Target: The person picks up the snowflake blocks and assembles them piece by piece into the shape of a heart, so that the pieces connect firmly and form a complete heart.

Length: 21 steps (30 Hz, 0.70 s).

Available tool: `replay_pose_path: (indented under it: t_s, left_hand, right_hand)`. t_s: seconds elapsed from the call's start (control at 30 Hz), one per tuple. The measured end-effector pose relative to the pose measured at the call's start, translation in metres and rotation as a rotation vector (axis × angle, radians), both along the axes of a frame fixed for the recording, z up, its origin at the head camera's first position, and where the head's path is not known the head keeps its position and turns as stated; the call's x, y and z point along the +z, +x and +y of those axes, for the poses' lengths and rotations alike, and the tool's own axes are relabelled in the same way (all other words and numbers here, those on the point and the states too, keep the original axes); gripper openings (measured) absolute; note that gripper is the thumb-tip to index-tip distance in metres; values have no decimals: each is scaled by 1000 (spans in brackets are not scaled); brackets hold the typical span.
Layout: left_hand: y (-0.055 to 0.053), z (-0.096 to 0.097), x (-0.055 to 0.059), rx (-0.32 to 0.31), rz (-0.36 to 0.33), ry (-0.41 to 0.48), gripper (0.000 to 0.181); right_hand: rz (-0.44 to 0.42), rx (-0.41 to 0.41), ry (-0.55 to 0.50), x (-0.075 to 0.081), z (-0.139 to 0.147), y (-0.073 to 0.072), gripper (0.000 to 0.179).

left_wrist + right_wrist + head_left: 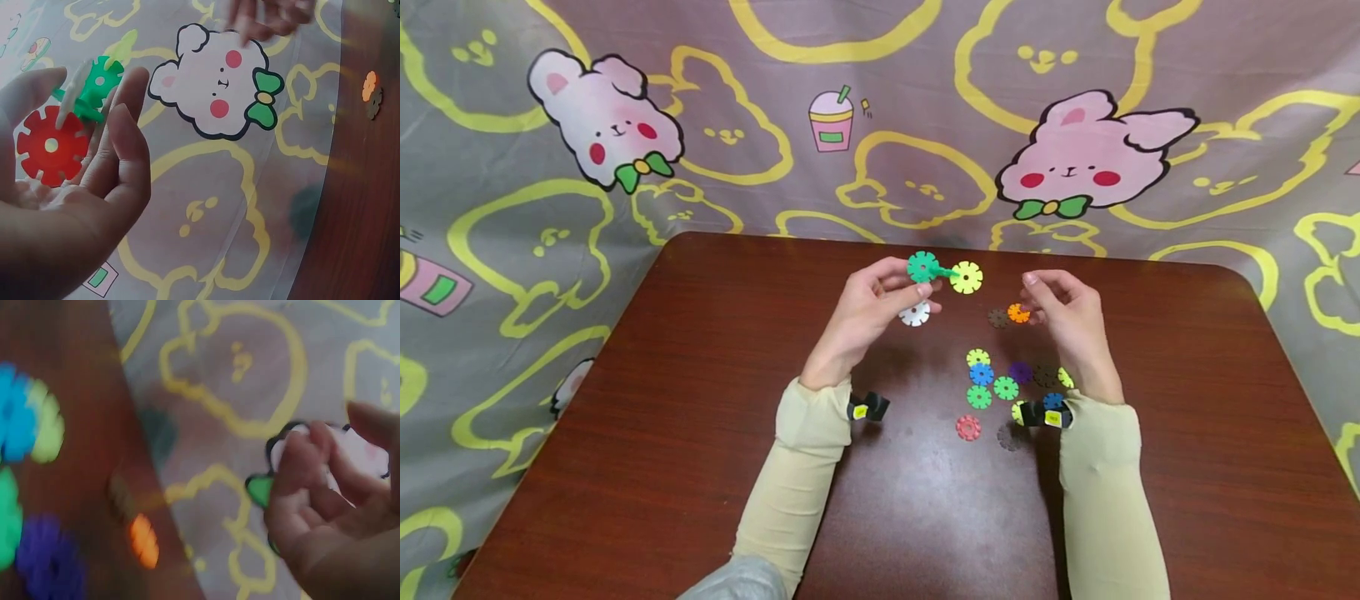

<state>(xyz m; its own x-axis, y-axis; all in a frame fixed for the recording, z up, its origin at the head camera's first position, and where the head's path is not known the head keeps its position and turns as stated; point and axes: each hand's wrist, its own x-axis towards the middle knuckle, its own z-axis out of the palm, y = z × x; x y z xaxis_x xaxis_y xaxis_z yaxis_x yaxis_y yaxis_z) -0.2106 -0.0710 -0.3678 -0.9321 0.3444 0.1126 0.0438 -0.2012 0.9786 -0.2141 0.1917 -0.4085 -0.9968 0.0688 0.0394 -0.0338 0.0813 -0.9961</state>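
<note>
While the left hand [871,315] grips one disc chain [917,260], the right hand [1071,321] is loose; one orange disc [1017,313], brown table [647,417], cartoon-print curtain [917,92].

The white disc [914,316] is partly hidden by the left fingers [913,296], and the purple disc [49,556] is blurred in the right wrist view.
</note>
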Motion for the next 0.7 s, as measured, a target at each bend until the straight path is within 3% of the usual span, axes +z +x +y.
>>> replay_pose_path:
  t_s: [0.13, 0.27, 0.37, 0.53, 0.7]
  left_hand:
    - [0, -1, 0, -1, 1, 7, 25]
    - [-1, 0, 1, -1, 1, 8, 25]
    - [-1, 1, 2, -1, 0, 14, 25]
    - [-1, 2, 2, -3, 4, 22, 25]
    - [0, -1, 4, 7, -1, 28, 25]
  right_hand:
    - [-60, 160, 421, -16, 4, -5, 34]
    - [-133, 336, 633, -25, 2, -6, 34]
    - [-181, 352, 690, -26, 3, -5, 33]
    - [-213, 210, 710, -23, 13, -2, 39]
    - [-267, 193, 705, -23, 19, -4, 48]
